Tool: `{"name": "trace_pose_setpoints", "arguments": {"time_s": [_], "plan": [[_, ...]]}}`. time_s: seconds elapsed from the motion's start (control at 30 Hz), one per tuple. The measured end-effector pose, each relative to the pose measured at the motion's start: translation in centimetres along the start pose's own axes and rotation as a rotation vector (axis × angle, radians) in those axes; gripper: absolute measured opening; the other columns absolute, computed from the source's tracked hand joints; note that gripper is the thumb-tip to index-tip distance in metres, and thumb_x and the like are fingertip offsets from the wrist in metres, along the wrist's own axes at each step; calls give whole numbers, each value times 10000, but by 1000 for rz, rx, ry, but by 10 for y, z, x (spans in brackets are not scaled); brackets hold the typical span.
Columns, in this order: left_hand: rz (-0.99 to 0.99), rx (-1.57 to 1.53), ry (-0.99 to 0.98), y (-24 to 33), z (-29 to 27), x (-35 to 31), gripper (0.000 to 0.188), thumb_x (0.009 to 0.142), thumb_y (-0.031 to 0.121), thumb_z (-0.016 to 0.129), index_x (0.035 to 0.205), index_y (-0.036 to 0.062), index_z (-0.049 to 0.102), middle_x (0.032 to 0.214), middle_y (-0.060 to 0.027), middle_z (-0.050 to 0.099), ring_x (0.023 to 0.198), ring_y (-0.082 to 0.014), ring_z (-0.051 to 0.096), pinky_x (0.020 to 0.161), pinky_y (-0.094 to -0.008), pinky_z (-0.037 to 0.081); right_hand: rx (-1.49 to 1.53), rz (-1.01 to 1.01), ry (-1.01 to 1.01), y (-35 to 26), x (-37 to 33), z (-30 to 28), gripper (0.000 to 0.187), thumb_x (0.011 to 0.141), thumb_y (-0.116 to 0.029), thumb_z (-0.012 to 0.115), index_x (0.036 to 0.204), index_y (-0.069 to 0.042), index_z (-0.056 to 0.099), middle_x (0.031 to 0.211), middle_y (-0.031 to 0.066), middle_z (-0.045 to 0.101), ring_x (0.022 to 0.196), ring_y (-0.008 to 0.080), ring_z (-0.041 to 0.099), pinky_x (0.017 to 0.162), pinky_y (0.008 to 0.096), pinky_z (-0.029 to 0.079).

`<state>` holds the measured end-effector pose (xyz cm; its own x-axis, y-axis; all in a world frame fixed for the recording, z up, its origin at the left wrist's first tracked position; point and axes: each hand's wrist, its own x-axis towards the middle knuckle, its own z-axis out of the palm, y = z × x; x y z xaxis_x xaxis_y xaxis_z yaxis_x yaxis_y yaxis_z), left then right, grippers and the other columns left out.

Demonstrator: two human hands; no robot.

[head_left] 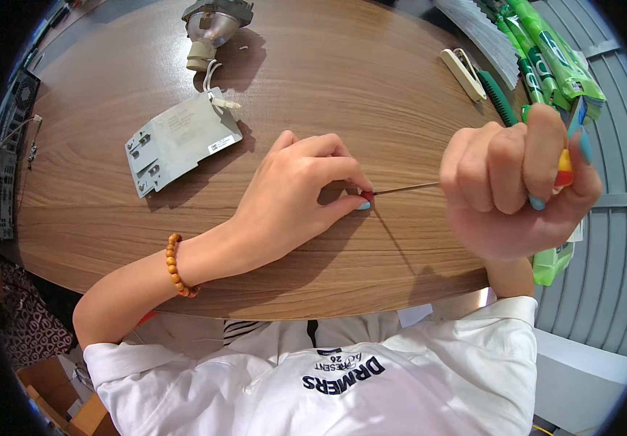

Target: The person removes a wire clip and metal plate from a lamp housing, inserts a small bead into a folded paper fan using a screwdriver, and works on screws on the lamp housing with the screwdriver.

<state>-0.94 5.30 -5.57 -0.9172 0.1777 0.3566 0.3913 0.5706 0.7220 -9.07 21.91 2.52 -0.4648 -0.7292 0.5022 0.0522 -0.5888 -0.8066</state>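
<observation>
My left hand (306,178) is held above the wooden table, thumb and forefinger closed on a small dark red piece (367,195). A thin metal shaft (408,189) meets that piece and runs right to my right hand (513,178). My right fist is wrapped round the shaft's yellow and red handle (564,168), which looks like a screwdriver's; most of it is hidden by my fingers. Beyond my left hand lie a flat grey metal plate (182,138) with a label and a reflector lamp (212,33). White wires (212,73) run between plate and lamp.
At the far right are green packets (560,58), a cream clip-like object (463,75) and a ridged dark green handle (498,98). A black and metal casing (5,160) stands along the left edge. The table's curved near edge (328,312) runs before my body.
</observation>
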Motion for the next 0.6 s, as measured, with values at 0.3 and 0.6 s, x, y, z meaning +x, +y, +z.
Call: {"name": "trace_pose_setpoints", "arguments": {"time_s": [0.3, 0.6], "plan": [[3, -5, -4, 0, 2, 2, 127, 687, 125, 736, 802, 116, 682, 773, 0, 572, 682, -148, 515, 670, -280, 304, -29, 13, -45, -8, 2, -5, 359, 939, -324, 298, 628, -146, 327, 405, -58, 274, 292, 56, 164, 282, 191, 164], [-9, 8, -5, 2, 2, 0, 115, 694, 133, 735, 789, 105, 678, 776, -3, 580, 685, -153, 511, 671, -279, 306, -7, 37, -54, -1, -6, -2, 373, 946, -337, 291, 626, -148, 332, 407, -52, 289, 291, 58, 180, 286, 191, 172]]}}
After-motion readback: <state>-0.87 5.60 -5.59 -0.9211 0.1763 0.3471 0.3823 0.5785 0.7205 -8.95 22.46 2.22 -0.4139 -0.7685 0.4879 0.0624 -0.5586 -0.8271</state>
